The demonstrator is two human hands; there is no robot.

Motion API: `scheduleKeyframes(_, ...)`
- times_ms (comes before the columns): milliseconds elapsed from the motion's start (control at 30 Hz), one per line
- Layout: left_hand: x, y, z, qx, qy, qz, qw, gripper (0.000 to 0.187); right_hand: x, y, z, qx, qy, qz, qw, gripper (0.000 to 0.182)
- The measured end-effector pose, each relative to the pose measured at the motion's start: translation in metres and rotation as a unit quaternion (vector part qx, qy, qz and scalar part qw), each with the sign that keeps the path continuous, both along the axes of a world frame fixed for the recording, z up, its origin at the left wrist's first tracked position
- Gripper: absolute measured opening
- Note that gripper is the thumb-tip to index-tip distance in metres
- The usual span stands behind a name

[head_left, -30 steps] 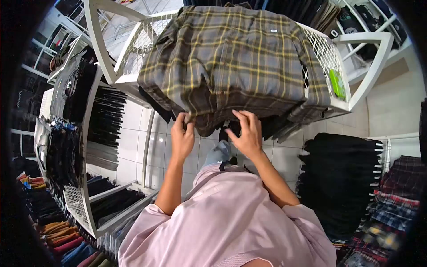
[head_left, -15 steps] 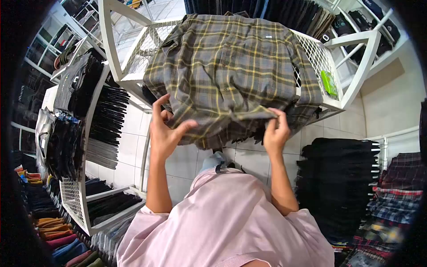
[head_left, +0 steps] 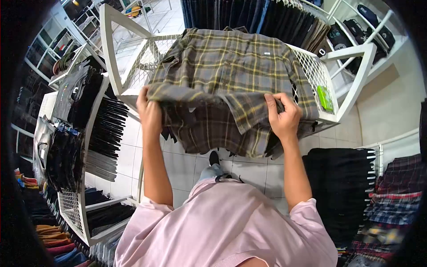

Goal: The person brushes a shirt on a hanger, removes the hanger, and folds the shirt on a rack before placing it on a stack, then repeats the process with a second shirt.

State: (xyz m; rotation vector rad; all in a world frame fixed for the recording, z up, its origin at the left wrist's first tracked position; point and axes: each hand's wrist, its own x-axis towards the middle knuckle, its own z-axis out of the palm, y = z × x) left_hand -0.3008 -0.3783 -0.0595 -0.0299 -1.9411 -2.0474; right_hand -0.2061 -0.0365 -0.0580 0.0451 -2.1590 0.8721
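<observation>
The plaid shirt (head_left: 231,71) lies across the white wire rack (head_left: 351,75) with its near edge stretched side to side between the left hand (head_left: 149,109) and right hand (head_left: 282,116), both sets of fingers closed on that fold, equally near

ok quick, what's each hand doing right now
Left hand: closed on the near left edge of the plaid shirt.
Right hand: closed on its near right edge.

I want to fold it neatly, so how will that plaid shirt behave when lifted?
The plaid shirt looks floppy: its hem droops below the left hand and right hand. Probably light, since pinches hold it. It may slide off the wire table.
</observation>
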Motion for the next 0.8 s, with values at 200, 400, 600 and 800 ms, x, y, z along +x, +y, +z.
scheduleKeyframes(200,-0.111,0.027,0.026,-0.287,0.129,0.129,0.94,0.032,-0.115,0.036,0.016,0.077,0.011,-0.048,0.996,0.043)
scheduleKeyframes(400,-0.095,0.064,0.056,-0.388,0.214,0.075,0.893,0.031,-0.135,0.009,0.045,0.081,0.053,-0.098,0.99,0.035)
scheduleKeyframes(600,-0.007,0.045,-0.003,-0.504,0.046,-0.075,0.859,0.03,-0.057,-0.069,-0.016,-0.204,-0.238,0.127,0.941,0.019)
scheduleKeyframes(800,0.001,0.041,-0.011,-0.369,-0.039,-0.205,0.906,0.023,-0.06,-0.093,-0.06,-0.26,-0.387,0.186,0.865,0.027)
